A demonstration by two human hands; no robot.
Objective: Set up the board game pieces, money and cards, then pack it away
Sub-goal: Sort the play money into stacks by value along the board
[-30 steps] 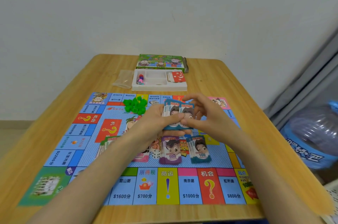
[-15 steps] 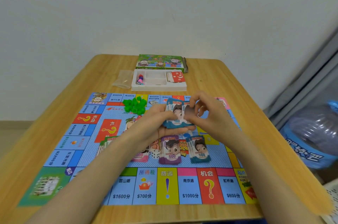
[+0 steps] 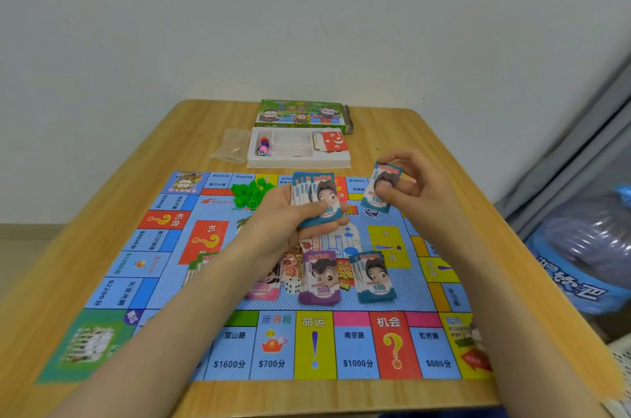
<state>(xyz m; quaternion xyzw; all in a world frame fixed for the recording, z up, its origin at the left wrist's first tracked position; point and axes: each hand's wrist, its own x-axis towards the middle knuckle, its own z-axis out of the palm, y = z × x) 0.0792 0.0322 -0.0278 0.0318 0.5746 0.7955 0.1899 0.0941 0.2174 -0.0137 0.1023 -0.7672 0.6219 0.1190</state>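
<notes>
At frame centre I see the left hand (image 3: 285,217) gripping a fanned stack of blue 100 notes (image 3: 317,192) above the board (image 3: 355,349), while the right hand (image 3: 415,185) beside it pinches a single 100 note (image 3: 377,202), held apart from the stack.

wooden table (image 3: 444,151) | game board (image 3: 239,342) | white tray (image 3: 297,163) | box (image 3: 300,115) | plastic bag (image 3: 230,146)
</notes>
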